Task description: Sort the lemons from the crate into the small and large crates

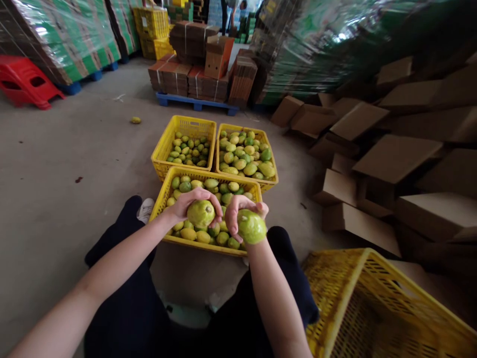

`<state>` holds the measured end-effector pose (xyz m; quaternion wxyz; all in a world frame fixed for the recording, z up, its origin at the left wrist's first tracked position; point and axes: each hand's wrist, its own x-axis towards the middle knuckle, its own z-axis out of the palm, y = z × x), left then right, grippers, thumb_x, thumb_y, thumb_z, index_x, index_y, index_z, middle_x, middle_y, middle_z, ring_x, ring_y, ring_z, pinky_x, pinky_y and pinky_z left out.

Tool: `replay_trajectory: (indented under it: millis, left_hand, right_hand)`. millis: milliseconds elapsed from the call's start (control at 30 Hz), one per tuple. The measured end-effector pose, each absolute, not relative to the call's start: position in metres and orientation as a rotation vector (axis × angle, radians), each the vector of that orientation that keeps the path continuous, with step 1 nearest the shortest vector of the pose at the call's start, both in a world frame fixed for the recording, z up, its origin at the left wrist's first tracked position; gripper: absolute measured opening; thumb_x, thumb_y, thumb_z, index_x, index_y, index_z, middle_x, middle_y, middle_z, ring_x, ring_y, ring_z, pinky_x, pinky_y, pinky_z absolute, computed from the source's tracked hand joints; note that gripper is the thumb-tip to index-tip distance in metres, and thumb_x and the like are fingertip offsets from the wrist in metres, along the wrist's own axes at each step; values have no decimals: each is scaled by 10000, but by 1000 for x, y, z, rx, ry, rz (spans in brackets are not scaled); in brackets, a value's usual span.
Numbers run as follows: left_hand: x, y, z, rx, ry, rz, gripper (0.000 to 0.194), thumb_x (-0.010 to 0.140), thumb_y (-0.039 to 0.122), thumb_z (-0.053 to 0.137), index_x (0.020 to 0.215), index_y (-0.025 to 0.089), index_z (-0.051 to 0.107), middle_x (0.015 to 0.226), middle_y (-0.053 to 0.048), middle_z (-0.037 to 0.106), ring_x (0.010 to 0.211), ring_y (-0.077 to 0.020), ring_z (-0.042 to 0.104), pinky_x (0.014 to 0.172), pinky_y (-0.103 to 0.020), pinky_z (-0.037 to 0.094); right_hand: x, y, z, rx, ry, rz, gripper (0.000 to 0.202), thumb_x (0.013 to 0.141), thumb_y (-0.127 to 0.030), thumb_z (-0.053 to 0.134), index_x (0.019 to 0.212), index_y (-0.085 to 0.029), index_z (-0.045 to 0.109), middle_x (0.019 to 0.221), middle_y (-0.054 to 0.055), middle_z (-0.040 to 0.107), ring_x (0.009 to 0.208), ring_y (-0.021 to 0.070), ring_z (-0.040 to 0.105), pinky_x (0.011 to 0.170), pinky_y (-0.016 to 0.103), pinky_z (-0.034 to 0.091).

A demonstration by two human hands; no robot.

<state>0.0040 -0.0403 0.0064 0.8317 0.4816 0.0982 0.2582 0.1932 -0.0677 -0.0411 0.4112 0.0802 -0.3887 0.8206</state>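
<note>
A: Left hand (191,203): fingers curled about a rounded, dull yellow-green fruit (200,214), stem nub showing. Right?

B: Right hand (238,208), fingers bent round a glossy, bumpy lime-green fruit (252,227). Both fruits above the front crate (205,248), yellow perforated plastic, full of smooth oval green and yellow fruits.

A: Behind it, two more: rear left crate (161,153), fruits low inside; rear right crate (271,171), heaped higher. (Same yellow plastic, by the look.)

B: Writing? Pale patch on the stacked yellow crates (152,25), too small to read.

A: Surface: grey, stained concrete floor (93,149), one loose yellow fruit (136,120) on it.

B: Room: red plastic stool (28,79) at left, strapped flat brown cartons (174,77) on a blue pallet (197,104), open cardboard boxes (397,156) tumbled at right.
</note>
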Motion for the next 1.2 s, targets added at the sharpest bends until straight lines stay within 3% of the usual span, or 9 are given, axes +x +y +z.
replay_trajectory:
  millis: [67, 267, 433, 533, 667, 767, 900, 1200]
  left_hand:
    - [5, -42, 8, 1039, 199, 524, 368, 750, 412, 599, 706, 78, 746, 611, -148, 709, 509, -220, 649, 501, -296, 513]
    - [5, -49, 16, 939, 371, 459, 340, 809, 199, 443, 648, 107, 727, 619, -177, 708, 523, -230, 661, 538, -301, 519]
    - [4, -49, 17, 852, 423, 404, 371, 852, 203, 466, 624, 87, 734, 598, -181, 691, 519, -228, 667, 549, -288, 516]
    - [4, -49, 15, 788, 424, 402, 345, 848, 199, 476, 652, 83, 736, 601, -183, 691, 526, -241, 679, 549, -296, 527]
    - [9, -49, 15, 545, 501, 486, 381, 882, 215, 391, 893, 110, 758, 604, -128, 694, 522, -271, 687, 495, -342, 541]
    - [15, -44, 15, 345, 619, 660, 415, 922, 273, 351, 1009, 128, 730, 626, -99, 692, 506, -259, 676, 433, -337, 529]
    - [19, -31, 4, 59, 832, 807, 402, 931, 309, 378, 1079, 106, 691, 641, -93, 688, 514, -228, 670, 450, -305, 546]
    - [20, -29, -5, -2, 949, 854, 344, 908, 293, 460, 1129, 141, 675, 670, -53, 696, 533, -213, 662, 503, -330, 580]
  right_hand:
    - [193, -68, -37, 184, -960, 2087, 427, 845, -556, 641, 865, -131, 679, 737, 136, 779, 432, 217, 682, 319, 291, 517]
    - [193, -54, -44, 313, -1176, 2018, 462, 795, -570, 668, 594, -156, 643, 554, 102, 700, 402, 232, 674, 325, 289, 500]
    - [193, -50, -51, 391, -1226, 1998, 467, 822, -535, 648, 539, -165, 631, 500, 88, 660, 382, 218, 657, 332, 281, 500]
    - [193, -55, -46, 302, -1242, 2002, 488, 788, -596, 662, 531, -184, 610, 477, 57, 643, 360, 189, 625, 321, 273, 494]
    - [189, -66, -28, -227, -913, 1885, 464, 769, -647, 624, 623, -207, 588, 538, 1, 649, 346, 150, 576, 301, 261, 481]
    - [184, -68, -16, -535, -499, 1841, 335, 834, -496, 488, 802, -194, 630, 690, 34, 702, 433, 167, 614, 348, 282, 514]
    - [177, -68, -10, -751, -29, 1803, 322, 765, -364, 481, 964, -193, 668, 781, 65, 727, 649, 209, 688, 488, 303, 584]
    - [177, -69, -5, -824, 152, 1649, 204, 784, -305, 560, 938, -222, 666, 754, 26, 730, 648, 195, 673, 550, 323, 604]
